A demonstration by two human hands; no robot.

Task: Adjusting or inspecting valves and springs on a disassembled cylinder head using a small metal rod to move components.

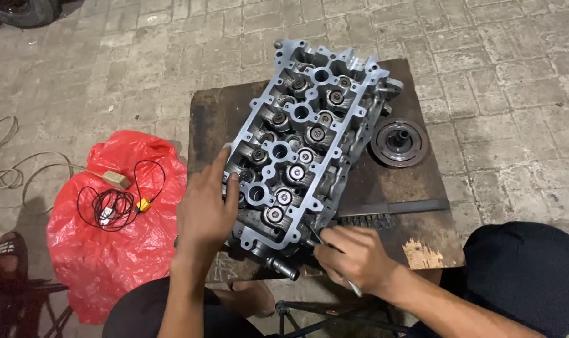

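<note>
Head view looks down on a cast aluminium cylinder head lying lengthwise on a dark, rusty tabletop that stands on grey paving bricks. Its upper face is bare and clean, with valve springs and retainers seated in two rows beside round central wells; no camshafts or cover are on it, so it looks part-stripped, with work going on at the near right edge. Left hand lies open and flat against the near left side of the casting, fingers spread, steadying it rather than grasping. Right hand is closed around a thin metal tool whose tip meets the near right corner of the casting. A ribbed, round pulley-like disc sits right of the casting, apart from it. Left, on the ground, a crinkled red plastic bag carries a coiled black cable.
</note>
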